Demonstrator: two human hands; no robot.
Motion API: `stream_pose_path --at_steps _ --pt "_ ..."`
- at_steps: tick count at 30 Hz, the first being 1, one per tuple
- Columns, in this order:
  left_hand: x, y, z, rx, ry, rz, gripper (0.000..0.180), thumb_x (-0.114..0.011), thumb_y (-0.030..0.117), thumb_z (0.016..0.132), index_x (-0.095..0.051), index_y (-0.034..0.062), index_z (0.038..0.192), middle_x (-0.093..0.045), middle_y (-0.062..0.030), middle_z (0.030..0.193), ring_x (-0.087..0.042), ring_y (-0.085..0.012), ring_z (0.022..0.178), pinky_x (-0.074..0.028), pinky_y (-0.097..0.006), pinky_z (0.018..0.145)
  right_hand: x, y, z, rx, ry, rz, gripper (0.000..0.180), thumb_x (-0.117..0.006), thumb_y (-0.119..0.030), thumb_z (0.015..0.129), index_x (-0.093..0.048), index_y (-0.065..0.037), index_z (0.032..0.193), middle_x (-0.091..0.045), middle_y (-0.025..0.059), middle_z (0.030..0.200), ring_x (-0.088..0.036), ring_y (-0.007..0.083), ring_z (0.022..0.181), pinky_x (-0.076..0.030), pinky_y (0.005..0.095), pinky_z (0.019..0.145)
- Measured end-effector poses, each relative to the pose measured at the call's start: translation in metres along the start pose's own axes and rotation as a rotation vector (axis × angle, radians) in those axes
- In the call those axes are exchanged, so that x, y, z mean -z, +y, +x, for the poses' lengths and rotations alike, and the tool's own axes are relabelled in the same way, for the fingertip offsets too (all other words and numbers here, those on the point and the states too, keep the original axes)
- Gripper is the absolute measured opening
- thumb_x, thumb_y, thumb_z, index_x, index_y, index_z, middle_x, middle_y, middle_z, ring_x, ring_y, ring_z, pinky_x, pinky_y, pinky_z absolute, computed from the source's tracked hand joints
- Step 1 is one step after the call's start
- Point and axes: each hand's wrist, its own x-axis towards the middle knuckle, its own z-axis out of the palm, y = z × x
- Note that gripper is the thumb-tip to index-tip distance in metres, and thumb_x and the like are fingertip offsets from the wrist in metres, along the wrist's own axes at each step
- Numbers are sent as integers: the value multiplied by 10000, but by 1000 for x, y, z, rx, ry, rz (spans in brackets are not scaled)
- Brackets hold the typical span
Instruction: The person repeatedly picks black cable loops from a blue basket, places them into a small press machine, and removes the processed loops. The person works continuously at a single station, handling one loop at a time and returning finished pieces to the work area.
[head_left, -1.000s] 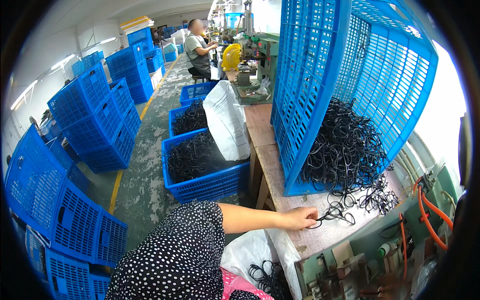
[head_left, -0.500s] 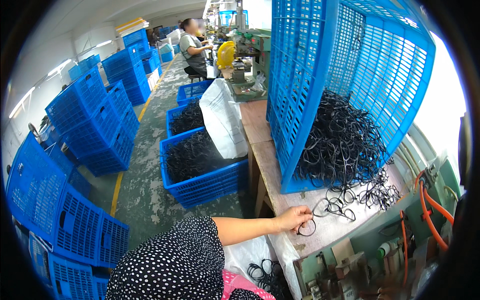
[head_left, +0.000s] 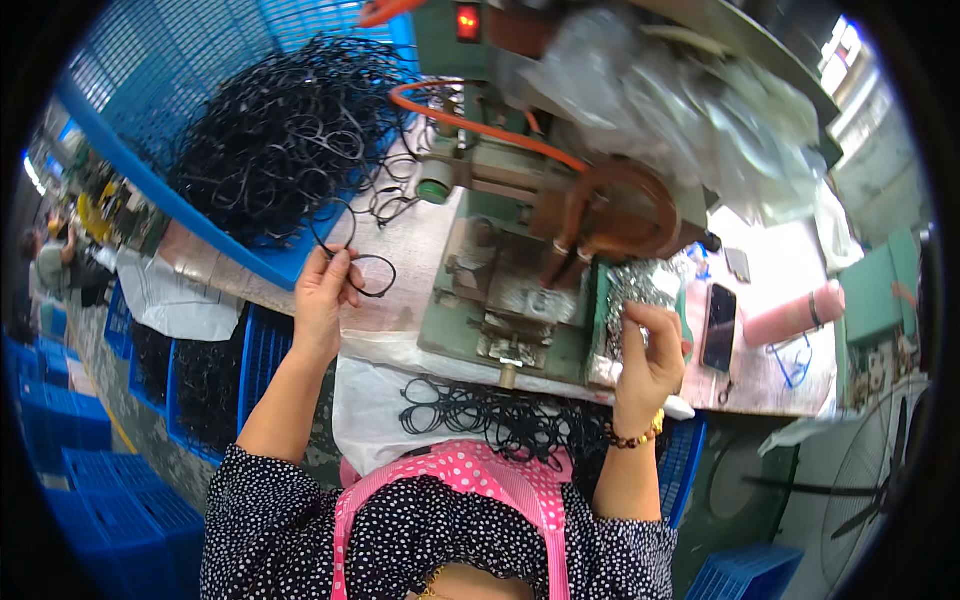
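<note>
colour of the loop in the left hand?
Black; the loop shows best in the current head view.

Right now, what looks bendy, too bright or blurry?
In the head view, the wide lens makes the blue basket look bent; in that view, glare whitens the table behind the pink bottle; the far-left person there looks fuzzy.

No text can be clearly read; on the green housing [head_left: 445,62] toward the worktable's [head_left: 405,310] far edge, a small red display [head_left: 467,21] is lit.
</note>
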Motion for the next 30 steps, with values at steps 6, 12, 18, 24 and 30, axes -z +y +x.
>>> stream_pose_path --at_steps 6,12,18,24,30 --pt "-43 60 -26 -220 -179 -120 184 -549 176 1023 -583 35 1137 -630 -59 873 -560 -90 669 -447 -215 578 -29 -30 9 -36 -15 287 161 -604 129 810 -643 6 905 -596 77 955 -566 174 917 -430 300 891" --pt "-79 104 -39 -407 -406 -170 199 -532 120 1020 -543 -10 1170 -637 -91 1027 -614 -121 764 -480 -236 611 -54 -41 8 116 -38 159 144 -619 93 814 -643 -14 908 -621 81 961 -590 214 1008 -407 383 1016" --pt "-106 110 -26 -464 -374 -191 186 -575 112 1000 -576 -9 1142 -674 -104 1034 -651 -128 805 -490 -225 626 -71 -50 3 -108 -112 383 488 -624 92 876 -440 37 1324 -618 72 1028 -579 120 985 -455 252 902" --pt "-107 109 -23 -503 -372 -175 181 -566 122 1007 -594 -8 1130 -688 -98 972 -639 -118 767 -482 -220 625 -71 -58 2 -199 -118 458 582 -662 88 856 -378 43 1362 -614 64 994 -578 126 965 -463 253 889" --pt "-111 108 -27 -514 -324 -136 205 -522 148 1031 -565 -13 1150 -675 -95 915 -592 -104 710 -473 -217 633 -71 -55 10 -200 -145 469 580 -654 95 853 -379 41 1361 -608 62 984 -580 133 961 -467 256 882"
